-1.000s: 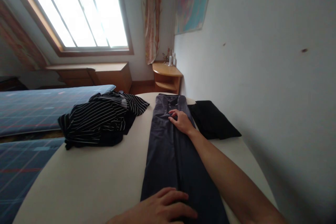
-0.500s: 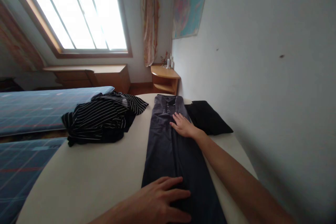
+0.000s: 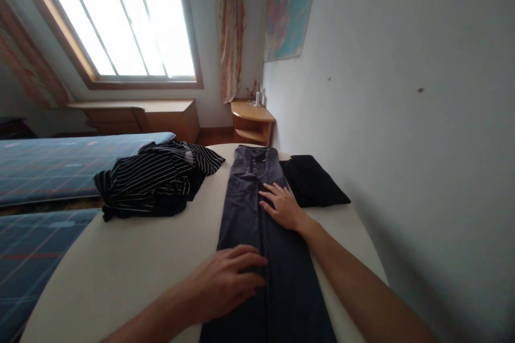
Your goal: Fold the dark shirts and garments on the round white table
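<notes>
Dark grey-blue trousers (image 3: pixel 245 209) lie lengthwise on a round cream table (image 3: pixel 132 273), waistband at the far end and legs running towards me. Small round metal fastenings show near the waistband. My right hand (image 3: pixel 282 207) rests open on the right side of the trousers below the waistband, fingers spread. My left hand (image 3: pixel 227 281) is over the left leg, nearer to me, its fingers apart and slightly bent with nothing in them. Whether the left fingertips press on the cloth I cannot tell.
A crumpled black-and-white striped garment (image 3: pixel 156 177) lies at the table's left edge. Folded black cloth (image 3: pixel 316 179) sits right of the trousers, near the wall (image 3: pixel 402 171). Beds with blue checked covers (image 3: pixel 72 166) stand on the left. A wooden corner shelf (image 3: pixel 253 112) stands behind.
My left hand has moved forward and a little left along the trousers. My right hand has slid slightly back towards me. The trousers have shifted slightly left in view.
</notes>
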The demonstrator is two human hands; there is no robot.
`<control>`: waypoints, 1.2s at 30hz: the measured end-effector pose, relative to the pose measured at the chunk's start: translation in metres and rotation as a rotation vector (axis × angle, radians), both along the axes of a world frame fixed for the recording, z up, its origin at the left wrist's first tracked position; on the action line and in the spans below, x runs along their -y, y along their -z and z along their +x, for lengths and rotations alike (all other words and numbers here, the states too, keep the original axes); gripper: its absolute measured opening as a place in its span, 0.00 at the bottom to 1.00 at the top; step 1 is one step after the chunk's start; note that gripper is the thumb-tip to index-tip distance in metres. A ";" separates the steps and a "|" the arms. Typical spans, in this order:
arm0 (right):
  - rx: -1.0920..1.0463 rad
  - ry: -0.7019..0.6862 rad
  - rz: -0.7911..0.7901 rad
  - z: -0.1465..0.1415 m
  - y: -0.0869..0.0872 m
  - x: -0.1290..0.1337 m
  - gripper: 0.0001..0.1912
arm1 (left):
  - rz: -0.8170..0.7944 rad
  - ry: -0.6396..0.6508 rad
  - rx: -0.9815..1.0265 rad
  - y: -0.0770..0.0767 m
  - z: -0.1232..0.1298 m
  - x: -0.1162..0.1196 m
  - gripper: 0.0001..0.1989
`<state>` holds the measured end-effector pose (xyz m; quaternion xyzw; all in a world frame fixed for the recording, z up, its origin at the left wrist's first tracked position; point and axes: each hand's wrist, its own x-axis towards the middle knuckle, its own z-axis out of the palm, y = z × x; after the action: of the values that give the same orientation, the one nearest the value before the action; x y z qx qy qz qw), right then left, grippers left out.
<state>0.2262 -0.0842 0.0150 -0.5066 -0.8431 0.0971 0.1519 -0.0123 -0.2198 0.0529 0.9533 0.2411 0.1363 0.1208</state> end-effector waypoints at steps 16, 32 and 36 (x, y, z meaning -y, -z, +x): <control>-0.049 -0.416 0.065 -0.022 -0.029 0.049 0.18 | -0.106 -0.344 -0.007 0.027 -0.066 -0.059 0.23; -0.058 -0.578 -0.104 -0.018 -0.044 0.053 0.08 | -0.075 -0.414 -0.152 0.014 -0.063 -0.040 0.30; -0.090 -0.571 -0.120 -0.012 -0.047 0.050 0.13 | -0.127 -0.172 -0.182 0.003 -0.031 -0.011 0.45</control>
<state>0.2145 -0.1341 0.0622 -0.2522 -0.9366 0.2082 0.1256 -0.0429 -0.2085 0.0500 0.9279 0.3400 0.0438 0.1465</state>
